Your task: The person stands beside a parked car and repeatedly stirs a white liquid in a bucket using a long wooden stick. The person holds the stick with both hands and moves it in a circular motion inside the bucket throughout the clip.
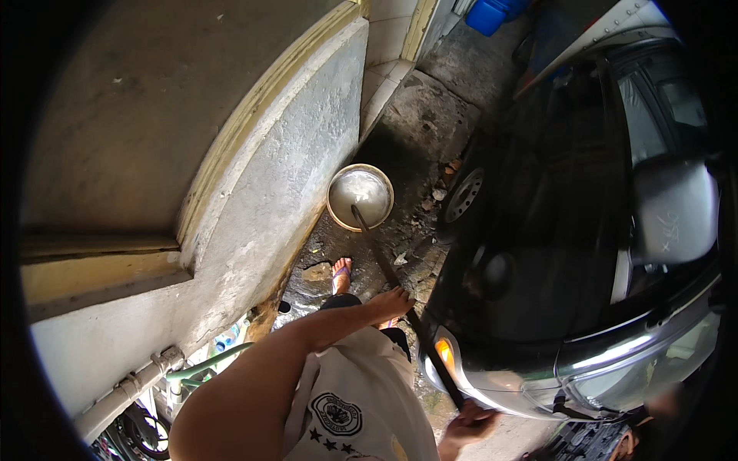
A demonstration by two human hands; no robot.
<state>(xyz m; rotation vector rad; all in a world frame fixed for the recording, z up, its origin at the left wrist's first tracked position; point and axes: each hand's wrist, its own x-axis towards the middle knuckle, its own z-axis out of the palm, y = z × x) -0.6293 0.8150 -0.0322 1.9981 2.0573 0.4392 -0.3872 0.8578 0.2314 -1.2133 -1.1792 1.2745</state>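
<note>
A long dark pole [384,265] slants from beside my body down into a round, pale-rimmed bucket [332,207]. Its far tip rests in the cloudy greyish-white liquid [365,192] inside. My left hand [390,305] is wrapped round the pole's middle, the arm reaching across my body. Close to the pole's near end, my right hand [469,424] grips it with curled fingers. The bucket stands on wet, dark ground against the wall.
A rough grey wall [284,138] runs along the left. Close on the right stands a black car [538,253] with an orange lamp [444,352] and a side mirror [676,211]. Rubble [438,194] lies by its wheel. A blue container [488,15] is farther off; a green pipe [207,364] is lower left.
</note>
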